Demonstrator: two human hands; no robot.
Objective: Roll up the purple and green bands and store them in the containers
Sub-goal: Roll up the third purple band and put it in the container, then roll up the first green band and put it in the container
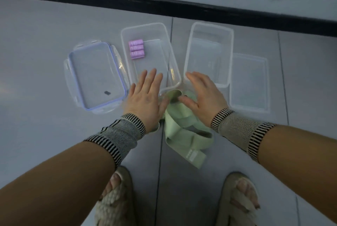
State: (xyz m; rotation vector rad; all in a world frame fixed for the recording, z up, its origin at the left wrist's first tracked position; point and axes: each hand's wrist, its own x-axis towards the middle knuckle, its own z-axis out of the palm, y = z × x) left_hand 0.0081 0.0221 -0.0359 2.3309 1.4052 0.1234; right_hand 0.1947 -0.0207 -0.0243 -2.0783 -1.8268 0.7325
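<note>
Bare floor (45,43) is left free from 9 to 11 o'clock. At 12 o'clock the way is blocked by two tubs (189,58) set side by side; lids (94,78) flank them at 10 and 2.

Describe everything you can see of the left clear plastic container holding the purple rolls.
The left clear plastic container is a rectangular, see-through tub with rounded corners, standing open and lidless on the grey floor. Three rolled purple bands lie side by side in its far left corner. The left hand hovers over its near edge; contact is unclear.
</note>
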